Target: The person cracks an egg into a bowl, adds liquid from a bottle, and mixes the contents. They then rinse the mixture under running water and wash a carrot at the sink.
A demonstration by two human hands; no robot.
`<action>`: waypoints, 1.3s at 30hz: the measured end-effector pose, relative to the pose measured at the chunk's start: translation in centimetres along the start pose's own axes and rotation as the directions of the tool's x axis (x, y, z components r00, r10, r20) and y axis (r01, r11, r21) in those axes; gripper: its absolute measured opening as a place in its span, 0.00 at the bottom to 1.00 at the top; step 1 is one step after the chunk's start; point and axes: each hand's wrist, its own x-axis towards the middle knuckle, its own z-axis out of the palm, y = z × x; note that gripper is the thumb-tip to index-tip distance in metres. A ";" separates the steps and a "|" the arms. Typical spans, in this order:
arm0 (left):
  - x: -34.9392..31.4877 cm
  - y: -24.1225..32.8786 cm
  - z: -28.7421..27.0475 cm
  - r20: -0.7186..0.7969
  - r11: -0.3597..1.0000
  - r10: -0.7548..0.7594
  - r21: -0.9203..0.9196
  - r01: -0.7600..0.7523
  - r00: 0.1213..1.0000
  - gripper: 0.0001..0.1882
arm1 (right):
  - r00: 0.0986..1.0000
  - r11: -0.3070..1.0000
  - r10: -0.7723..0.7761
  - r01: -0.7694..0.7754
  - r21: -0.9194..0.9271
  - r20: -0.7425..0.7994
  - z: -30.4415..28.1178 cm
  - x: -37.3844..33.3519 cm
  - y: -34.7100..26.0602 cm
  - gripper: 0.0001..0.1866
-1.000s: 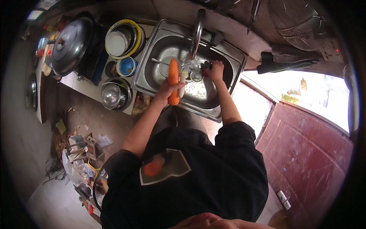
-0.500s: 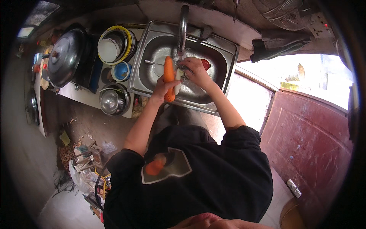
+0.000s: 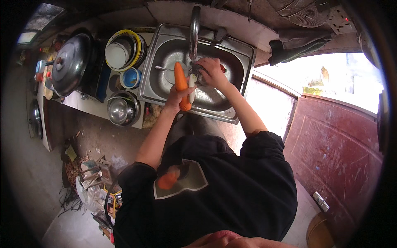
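My left hand (image 3: 178,99) is closed round a large orange carrot (image 3: 180,78) and a slim, pale white piece (image 3: 192,91) beside it, both held upright over the near side of the steel sink (image 3: 144,89). What kind of thing the pale piece is I cannot make out. Just under the faucet (image 3: 194,35), my right hand (image 3: 212,71) has its fingers curled downward around something dark and shiny, too unclear to name. Behind that hand a bit of a red, rounded thing (image 3: 223,68) shows in the basin. A spoon (image 3: 164,67) lies at the basin's left.
Left of the sink stand stacked bowls with a yellow rim (image 3: 136,43), a blue cup (image 3: 131,77) and a steel pot (image 3: 120,110). Farther left is a large lidded wok (image 3: 71,62). A dark cloth (image 3: 295,51) hangs at the right, above a reddish door (image 3: 331,153).
My right hand has shifted slightly up and back beneath the faucet. The carrot leans a little more to the left, and the pale piece now shows more of its length.
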 end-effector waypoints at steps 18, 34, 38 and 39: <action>-0.5 1.5 -0.5 0.006 0.994 -0.080 0.072 0.079 0.997 0.31 | 0.999 1.000 0.020 -0.020 0.001 -0.044 1.6 -1.5 0.3 0.18; -0.6 1.6 -0.3 0.043 0.988 -0.046 0.151 0.039 0.998 0.34 | 0.897 0.936 0.351 -0.344 0.072 -0.268 -2.0 -0.1 3.6 0.16; 0.2 1.4 -1.0 0.242 0.175 0.411 0.926 -0.336 0.879 0.33 | 0.910 0.956 0.273 -0.294 -0.020 -0.313 -3.1 -0.4 1.1 0.17; 0.1 1.6 -1.3 0.360 -0.090 0.424 0.930 -0.356 0.831 0.32 | 0.918 0.963 0.244 -0.268 -0.036 -0.312 -3.2 -0.4 0.5 0.17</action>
